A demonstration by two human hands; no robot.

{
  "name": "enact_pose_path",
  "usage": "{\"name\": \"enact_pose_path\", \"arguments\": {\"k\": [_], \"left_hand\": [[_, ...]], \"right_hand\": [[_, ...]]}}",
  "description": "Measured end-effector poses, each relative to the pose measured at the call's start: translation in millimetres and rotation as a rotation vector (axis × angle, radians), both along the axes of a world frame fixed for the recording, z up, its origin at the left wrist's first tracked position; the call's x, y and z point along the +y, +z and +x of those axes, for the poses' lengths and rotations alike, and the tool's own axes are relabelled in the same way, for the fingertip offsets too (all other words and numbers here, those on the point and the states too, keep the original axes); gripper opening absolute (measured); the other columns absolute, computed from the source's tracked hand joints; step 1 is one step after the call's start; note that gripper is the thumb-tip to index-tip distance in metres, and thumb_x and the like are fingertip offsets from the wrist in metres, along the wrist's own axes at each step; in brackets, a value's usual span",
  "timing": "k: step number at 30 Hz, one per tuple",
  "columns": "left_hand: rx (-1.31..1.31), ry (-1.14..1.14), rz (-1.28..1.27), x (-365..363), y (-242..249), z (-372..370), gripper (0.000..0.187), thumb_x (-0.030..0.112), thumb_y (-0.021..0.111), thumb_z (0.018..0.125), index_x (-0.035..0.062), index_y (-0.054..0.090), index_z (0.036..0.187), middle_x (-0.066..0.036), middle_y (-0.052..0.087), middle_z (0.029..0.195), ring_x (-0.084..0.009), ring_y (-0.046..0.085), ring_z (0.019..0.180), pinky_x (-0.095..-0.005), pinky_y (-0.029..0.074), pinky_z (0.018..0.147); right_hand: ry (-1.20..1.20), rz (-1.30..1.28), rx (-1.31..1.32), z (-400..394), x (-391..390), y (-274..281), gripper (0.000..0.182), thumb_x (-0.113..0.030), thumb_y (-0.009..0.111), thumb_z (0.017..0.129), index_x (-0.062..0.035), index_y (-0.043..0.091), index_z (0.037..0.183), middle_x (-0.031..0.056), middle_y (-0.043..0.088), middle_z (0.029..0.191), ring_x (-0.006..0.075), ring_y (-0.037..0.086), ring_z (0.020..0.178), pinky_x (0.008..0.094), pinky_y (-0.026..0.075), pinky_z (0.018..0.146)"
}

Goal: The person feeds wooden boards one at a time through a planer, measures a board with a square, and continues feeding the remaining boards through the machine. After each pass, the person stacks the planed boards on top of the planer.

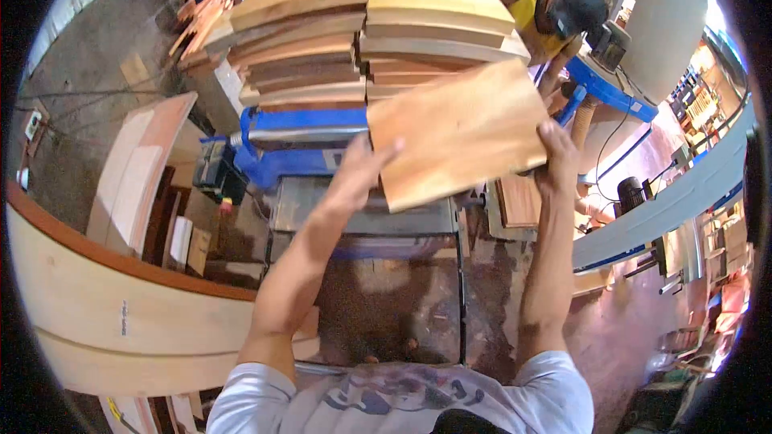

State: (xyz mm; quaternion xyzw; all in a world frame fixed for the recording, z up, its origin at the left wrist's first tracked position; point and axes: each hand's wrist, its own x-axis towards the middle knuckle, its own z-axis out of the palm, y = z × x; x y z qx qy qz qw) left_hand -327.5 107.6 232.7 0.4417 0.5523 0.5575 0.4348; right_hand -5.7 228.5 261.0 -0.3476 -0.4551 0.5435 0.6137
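Note:
Between both hands I hold a flat wooden board (466,133), tilted, in front of two stacks of boards. My left hand (359,173) grips its left edge, thumb over the top face. My right hand (557,157) is closed on the right edge; the fingers underneath are hidden. Behind the held board rise the left stack of boards (301,36) and the right stack of boards (438,28). Both stacks rest above a blue machine (297,124), whose grey metal bed (322,207) lies below my left hand.
A co-worker (547,16) in a yellow top bends beside the right stack. Large panels (137,317) stand at my left, and a plywood sheet (137,169) leans beyond them. A blue-edged machine (615,96) with a hose stands at the right. More boards (519,201) lie low right.

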Motion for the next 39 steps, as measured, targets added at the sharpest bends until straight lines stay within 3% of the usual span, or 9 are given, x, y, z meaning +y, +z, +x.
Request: {"name": "enact_pose_path", "arguments": {"k": [4,8,14,18,22,23,27,32,39], "left_hand": [[-0.569,0.02,-0.42,-124.5,-72.8,2.9,0.058,0.023,0.079,0.087,0.0007,0.053,0.134,-0.011,0.063,0.124,-0.0225,0.062,0.116,-0.0394,0.052,0.101],[-0.873,0.313,-0.48,-228.2,-149.8,21.9,0.055,0.022,0.079,0.086,0.0053,0.056,0.133,-0.007,0.064,0.124,-0.0236,0.063,0.113,-0.0388,0.054,0.099],[-1.162,0.49,-0.272,-261.1,-306.1,2.5,0.056,0.02,0.077,0.089,0.0099,0.052,0.138,-0.005,0.06,0.132,-0.026,0.06,0.121,-0.0447,0.053,0.102],[-0.826,0.472,-0.179,-223.1,-341.8,-8.3,0.063,0.021,0.074,0.091,0.0084,0.043,0.145,-0.01,0.056,0.138,-0.0305,0.057,0.127,-0.0502,0.051,0.104],[-0.712,0.38,-0.285,-181.5,-264.7,-23.4,0.071,0.02,0.072,0.091,0.0047,0.035,0.15,-0.022,0.052,0.141,-0.0351,0.053,0.128,-0.0417,0.051,0.103],[-0.385,0.323,-0.327,-180.7,-288.5,-37.6,0.077,0.031,0.073,0.093,0.0,0.034,0.151,-0.021,0.049,0.147,-0.0438,0.05,0.132,-0.0509,0.038,0.114],[0.807,0.591,-0.118,-190.5,-276.4,-72.8,0.077,0.036,0.076,0.088,-0.0061,0.044,0.145,-0.028,0.054,0.14,-0.0454,0.051,0.13,-0.0484,0.039,0.112],[0.814,0.224,-0.061,-174.8,-263.9,-107.8,0.067,0.036,0.077,0.085,-0.0044,0.057,0.135,-0.028,0.058,0.135,-0.0463,0.051,0.127,-0.0519,0.041,0.109],[1.083,0.309,0.096,-151.5,-284.5,-114.0,0.04,0.027,0.068,0.092,0.0055,0.067,0.125,-0.02,0.063,0.132,-0.0433,0.056,0.117,-0.0523,0.044,0.101]], "right_hand": [[0.039,-0.234,-0.145,-1.2,-57.4,-111.4,0.054,-0.017,0.078,0.086,0.0078,0.058,0.13,0.0147,0.067,0.115,0.0227,0.067,0.099,0.0374,0.052,0.093],[0.094,-0.548,0.061,-74.1,-113.5,-195.4,0.073,-0.02,0.083,0.08,0.0066,0.049,0.138,0.017,0.066,0.119,0.0243,0.066,0.102,0.0359,0.051,0.095],[0.437,-0.421,-0.394,-166.4,-198.4,-265.9,0.078,-0.019,0.084,0.079,0.004,0.045,0.143,0.0193,0.06,0.129,0.0293,0.059,0.115,0.0372,0.052,0.095],[0.429,0.346,-0.904,-171.6,-234.8,-263.8,0.094,-0.024,0.089,0.074,0.0089,0.039,0.147,0.029,0.036,0.155,0.0395,0.039,0.141,0.0464,0.036,0.115],[0.449,0.433,-1.114,-166.5,-227.2,-245.7,0.091,-0.016,0.083,0.072,0.0036,0.039,0.148,0.0283,0.035,0.154,0.0478,0.038,0.135,0.0502,0.038,0.113],[0.444,0.475,-1.192,-165.2,-216.6,-263.4,0.09,-0.014,0.081,0.071,0.0014,0.039,0.149,0.0272,0.037,0.153,0.0483,0.04,0.133,0.051,0.039,0.112],[0.313,0.562,-1.281,-168.0,-202.3,-268.5,0.071,-0.007,0.073,0.073,-0.0076,0.053,0.141,0.0193,0.051,0.143,0.0439,0.049,0.117,0.0513,0.044,0.104],[0.18,0.622,-1.283,-172.3,-185.7,-266.8,0.056,-0.008,0.073,0.074,-0.0088,0.066,0.129,0.0147,0.061,0.133,0.038,0.054,0.107,0.0487,0.047,0.095],[0.114,0.715,-1.341,-182.2,-165.6,-279.4,0.053,-0.018,0.075,0.075,-0.0131,0.068,0.127,0.0105,0.062,0.131,0.0342,0.054,0.103,0.047,0.046,0.087]]}}
